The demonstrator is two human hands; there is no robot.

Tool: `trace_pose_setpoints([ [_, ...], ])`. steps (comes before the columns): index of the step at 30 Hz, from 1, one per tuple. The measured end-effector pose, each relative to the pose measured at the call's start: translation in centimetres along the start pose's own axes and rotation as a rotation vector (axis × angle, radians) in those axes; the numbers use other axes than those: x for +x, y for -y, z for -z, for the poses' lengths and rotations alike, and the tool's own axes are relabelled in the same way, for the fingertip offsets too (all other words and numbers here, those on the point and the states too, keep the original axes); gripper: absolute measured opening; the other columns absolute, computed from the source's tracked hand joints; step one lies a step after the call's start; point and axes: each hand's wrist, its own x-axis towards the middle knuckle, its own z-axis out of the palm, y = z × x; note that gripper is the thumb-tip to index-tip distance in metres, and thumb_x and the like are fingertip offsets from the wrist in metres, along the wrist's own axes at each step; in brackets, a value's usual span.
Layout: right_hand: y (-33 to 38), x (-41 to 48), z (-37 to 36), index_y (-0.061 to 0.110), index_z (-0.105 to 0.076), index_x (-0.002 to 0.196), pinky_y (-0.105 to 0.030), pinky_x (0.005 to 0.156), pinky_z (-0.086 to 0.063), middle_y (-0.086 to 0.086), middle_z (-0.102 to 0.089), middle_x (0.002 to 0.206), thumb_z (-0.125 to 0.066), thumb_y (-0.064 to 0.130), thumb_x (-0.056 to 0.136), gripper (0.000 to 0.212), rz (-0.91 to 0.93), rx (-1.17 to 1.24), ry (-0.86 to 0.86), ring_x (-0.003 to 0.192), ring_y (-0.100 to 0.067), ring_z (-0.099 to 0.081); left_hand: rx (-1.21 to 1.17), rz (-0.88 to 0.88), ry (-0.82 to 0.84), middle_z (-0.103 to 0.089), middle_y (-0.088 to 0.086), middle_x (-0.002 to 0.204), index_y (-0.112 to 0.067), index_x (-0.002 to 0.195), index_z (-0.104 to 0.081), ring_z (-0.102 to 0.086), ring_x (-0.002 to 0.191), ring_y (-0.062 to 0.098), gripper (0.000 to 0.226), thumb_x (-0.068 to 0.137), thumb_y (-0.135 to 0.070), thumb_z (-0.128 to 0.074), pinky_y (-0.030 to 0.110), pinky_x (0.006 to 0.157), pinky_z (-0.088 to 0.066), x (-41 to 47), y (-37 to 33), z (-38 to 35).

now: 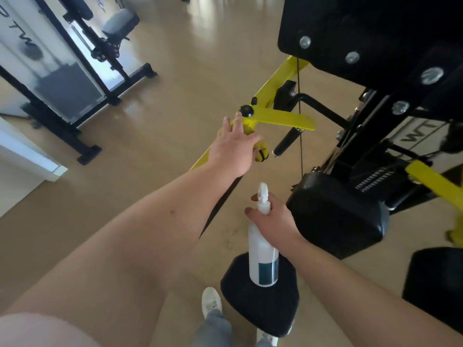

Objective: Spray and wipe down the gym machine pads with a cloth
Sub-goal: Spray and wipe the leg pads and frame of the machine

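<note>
The L hand (234, 149) is stretched fwd, fingers (238, 121) straight and spread, laid over a yellow cloth (260, 150) that is draped on the yellow bar (283, 117) of the machine. The cloth is seen bunched under the palm and just right of the thumb side; whether it is actually pinched cannot be told. A black knob (246, 110) is seen just beyond the fingertips, and a black grip (288, 141) is to the right of the hand.

The R hand (274, 221) is closed round the neck of a white spray bottle (263, 256), just below the trigger head, nozzle pointed away from the body. The bottle is held upright w/ its base over a black seat pad (260, 311), below the hand; contact btwn base and pad cannot be told. A second black pad (338, 216) is just right of the R hand, and a third (436, 284) is further right and nearer the body.

A white shoe (211, 301) is seen on the floor (150, 146), left of the seat pad.
</note>
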Motion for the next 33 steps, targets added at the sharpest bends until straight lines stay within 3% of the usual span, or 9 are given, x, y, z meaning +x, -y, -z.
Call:
trace_pose_setpoints([
  [7,0.5,-0.2,0.0,0.042,-0.053,0.118,-0.031,0.068,-0.052,0.006,-0.063,0.097,-0.071,0.036,0.094,0.031,0.018,0.013,-0.031,0.086,-0.013,-0.063,0.107,-0.143,-0.051,-0.002,0.02,0.168,-0.032,0.122,-0.065,-0.002,0.154,0.049,0.025,0.099,-0.033,-0.056,0.06,0.119,-0.027,-4.1,0.9,-0.9],
  [11,0.7,-1.0,0.2,0.042,-0.053,0.116,-0.028,0.067,-0.051,0.009,-0.062,0.095,-0.071,0.035,0.093,0.031,0.076,0.001,-0.017,0.085,-0.011,-0.062,0.191,-0.083,-0.01,0.008,0.016,0.17,-0.031,0.123,-0.064,0.007,0.154,0.047,0.027,0.102,-0.041,-0.049,0.06,0.122,-0.02,-8.2,0.3,-0.9],
  [15,0.5,-1.8,0.0,0.042,-0.054,0.121,-0.026,0.066,-0.048,0.013,-0.062,0.097,-0.072,0.037,0.092,0.034,0.134,0.007,0.014,0.087,-0.008,-0.061,0.333,0.021,-0.019,0.014,0.013,0.169,-0.032,0.129,-0.066,0.012,0.154,0.045,0.04,0.097,-0.055,-0.057,0.062,0.122,-0.016,-13.8,-0.6,-2.5],
  [20,-0.2,-3.0,-0.9,0.042,-0.055,0.121,-0.029,0.068,-0.051,0.009,-0.061,0.096,-0.071,0.037,0.092,0.034,0.176,-0.014,0.084,0.087,-0.012,-0.062,0.363,0.02,-0.221,-0.016,0.012,0.17,-0.019,0.097,-0.076,-0.012,0.155,0.042,0.011,0.088,-0.024,-0.073,0.064,0.12,-0.02,-22.8,1.5,-4.7],
  [23,-0.5,-3.7,-1.7,0.039,-0.055,0.123,-0.03,0.071,-0.052,0.008,-0.061,0.097,-0.071,0.035,0.092,0.035,0.2,-0.021,0.119,0.087,-0.014,-0.062,0.474,-0.016,-0.176,-0.015,0.011,0.17,-0.021,0.118,-0.072,-0.01,0.155,0.042,0.04,0.08,-0.021,-0.082,0.064,0.122,-0.013,-25.1,2.7,-5.1],
  [26,-0.9,-4.3,-2.2,0.037,-0.054,0.121,-0.032,0.074,-0.052,0.008,-0.06,0.096,-0.07,0.035,0.093,0.032,0.199,-0.015,0.15,0.088,-0.015,-0.062,0.556,-0.082,-0.174,-0.012,0.013,0.17,-0.022,0.131,-0.065,-0.009,0.155,0.045,0.041,0.09,-0.024,-0.069,0.066,0.12,-0.019,-24.3,3.0,-4.8],
  [29,-1.5,-4.7,-2.1,0.038,-0.054,0.118,-0.036,0.079,-0.053,0.008,-0.06,0.096,-0.07,0.036,0.093,0.03,0.184,0.013,0.14,0.086,-0.014,-0.061,0.585,-0.091,-0.125,0.001,0.015,0.171,-0.025,0.144,-0.054,0.002,0.155,0.046,0.047,0.097,-0.028,-0.06,0.068,0.119,-0.016,-21.8,2.0,-4.4],
  [33,-2.1,-4.3,-1.3,0.038,-0.055,0.119,-0.032,0.078,-0.052,0.009,-0.062,0.098,-0.072,0.034,0.093,0.031,0.134,0.061,0.092,0.088,-0.012,-0.061,0.669,-0.067,0.021,0.025,0.015,0.167,-0.027,0.154,-0.04,0.023,0.152,0.043,0.067,0.093,-0.03,-0.066,0.067,0.121,-0.002,-17.1,-0.1,-4.1],
])
